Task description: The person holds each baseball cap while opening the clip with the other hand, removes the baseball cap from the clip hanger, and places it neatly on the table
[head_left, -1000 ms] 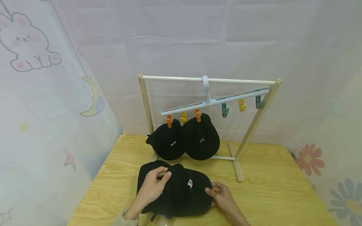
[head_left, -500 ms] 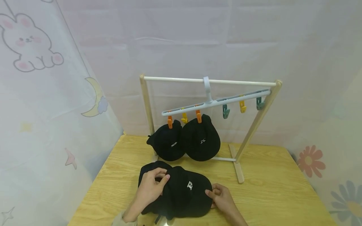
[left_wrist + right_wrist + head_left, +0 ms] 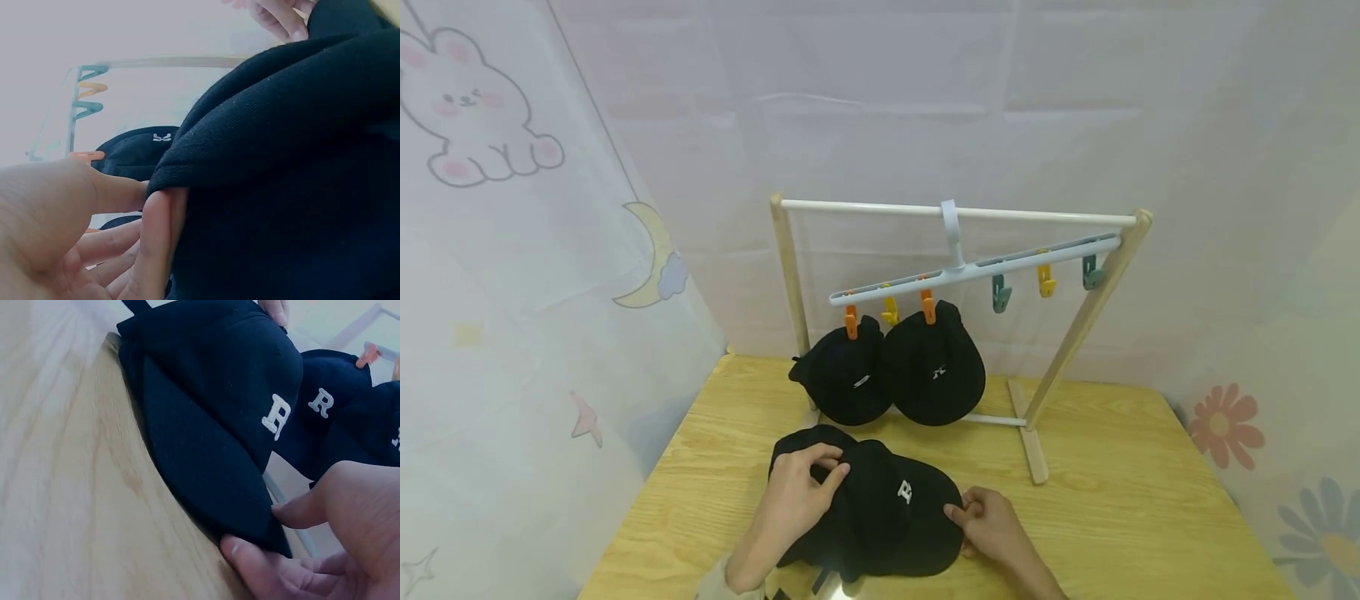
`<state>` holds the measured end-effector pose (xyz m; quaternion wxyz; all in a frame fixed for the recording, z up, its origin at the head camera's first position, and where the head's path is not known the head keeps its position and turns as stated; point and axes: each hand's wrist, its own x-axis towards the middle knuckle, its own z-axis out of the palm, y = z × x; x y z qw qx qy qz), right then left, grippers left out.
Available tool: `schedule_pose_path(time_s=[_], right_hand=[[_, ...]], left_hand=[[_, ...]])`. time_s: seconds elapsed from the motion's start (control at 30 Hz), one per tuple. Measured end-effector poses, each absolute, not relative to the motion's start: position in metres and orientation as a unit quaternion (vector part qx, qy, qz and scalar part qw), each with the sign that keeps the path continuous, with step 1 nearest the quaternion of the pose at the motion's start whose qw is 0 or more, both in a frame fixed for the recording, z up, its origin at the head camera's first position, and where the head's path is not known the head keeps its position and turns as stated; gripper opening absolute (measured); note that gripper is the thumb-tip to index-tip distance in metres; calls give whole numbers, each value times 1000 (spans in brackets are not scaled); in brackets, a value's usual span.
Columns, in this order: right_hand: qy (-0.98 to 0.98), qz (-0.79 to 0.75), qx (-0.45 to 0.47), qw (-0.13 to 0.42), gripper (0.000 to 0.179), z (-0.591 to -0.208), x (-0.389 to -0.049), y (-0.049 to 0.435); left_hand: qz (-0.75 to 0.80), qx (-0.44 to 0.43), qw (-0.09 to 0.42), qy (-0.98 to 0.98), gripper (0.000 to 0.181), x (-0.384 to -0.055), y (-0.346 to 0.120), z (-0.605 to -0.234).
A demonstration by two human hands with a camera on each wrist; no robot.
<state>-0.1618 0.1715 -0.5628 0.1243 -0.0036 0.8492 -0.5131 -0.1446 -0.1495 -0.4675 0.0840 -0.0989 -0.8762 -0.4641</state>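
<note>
A black baseball cap (image 3: 925, 517) with a white letter R lies at the table's front, its brim toward the right. My left hand (image 3: 793, 496) pinches a fold of its cloth at the crown; in the left wrist view the thumb and fingers (image 3: 159, 228) close on that edge. My right hand (image 3: 996, 529) grips the brim's tip, thumb above and fingers beneath, as the right wrist view shows of the cap (image 3: 206, 456). More black cloth (image 3: 820, 435) bulges behind the left hand; whether it belongs to a second cap I cannot tell.
Two black caps (image 3: 934, 392) hang by orange clips (image 3: 928, 310) from a pale blue hanger (image 3: 1000, 265). The hanger hooks over the white rod (image 3: 1037, 217) of a wooden stand. Green and yellow clips (image 3: 1046, 282) dangle at its right. Printed cloth surrounds the wooden table (image 3: 1112, 483).
</note>
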Motion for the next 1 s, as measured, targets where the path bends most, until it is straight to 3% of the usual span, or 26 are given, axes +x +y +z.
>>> schedule_pose_path(time_s=[0.17, 0.4, 0.73, 1.0], right_hand=[[869, -480, -44, 109, 31, -559, -163, 176], [909, -412, -50, 44, 28, -543, -171, 179], [884, -457, -88, 35, 21, -515, -183, 181], [877, -469, -102, -7, 23, -492, -194, 178]], left_hand=[[-457, -100, 85, -880, 17, -143, -151, -462], [-463, -96, 98, -876, 21, -147, -154, -458], [-435, -97, 137, -885, 23, -153, -153, -459], [-439, -116, 158, -877, 19, -167, -152, -451]])
